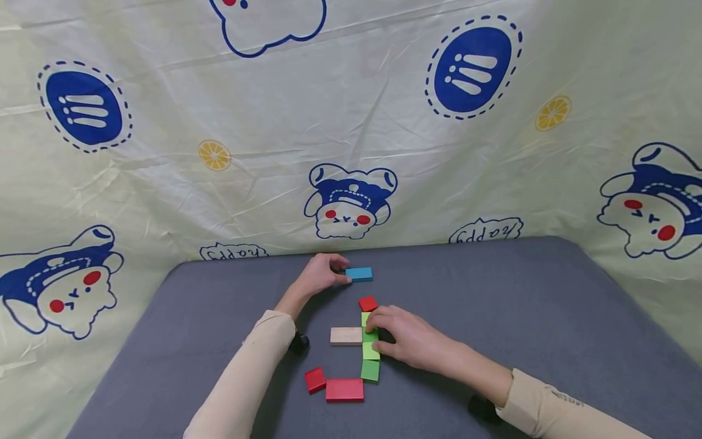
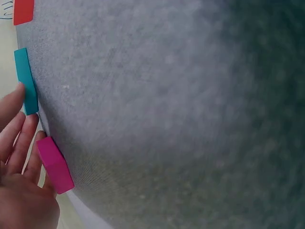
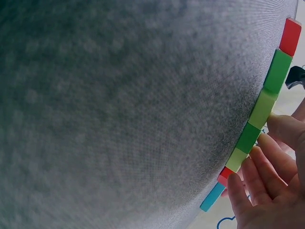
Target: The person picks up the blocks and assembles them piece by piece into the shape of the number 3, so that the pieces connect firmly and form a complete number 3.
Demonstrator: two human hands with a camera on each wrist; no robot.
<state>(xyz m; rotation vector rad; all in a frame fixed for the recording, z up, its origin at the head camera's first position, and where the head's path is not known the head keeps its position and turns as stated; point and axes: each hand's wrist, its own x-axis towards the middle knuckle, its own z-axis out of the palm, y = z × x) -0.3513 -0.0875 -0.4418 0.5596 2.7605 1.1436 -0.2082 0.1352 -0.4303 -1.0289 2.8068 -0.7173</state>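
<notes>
In the head view my left hand (image 1: 323, 273) pinches the left end of a blue block (image 1: 361, 274) near the table's back edge. The left wrist view shows its thumb (image 2: 14, 102) against that block and a magenta block (image 2: 55, 164) by the other fingers; the head view does not show the magenta one. My right hand (image 1: 411, 338) touches a row of light and dark green blocks from the right. Its thumb meets a light green block (image 1: 370, 352), and its fingers partly cover the dark green block (image 1: 370, 335) above.
A small red block (image 1: 368, 303) tops the green row, and a dark green block (image 1: 370, 371) ends it. A plain wooden block (image 1: 346, 336) juts out leftward. Nearer me lie a long red block (image 1: 345, 390) and a tilted red block (image 1: 315, 380). Patterned cloth (image 1: 351, 122) hangs behind the grey table (image 1: 493, 292).
</notes>
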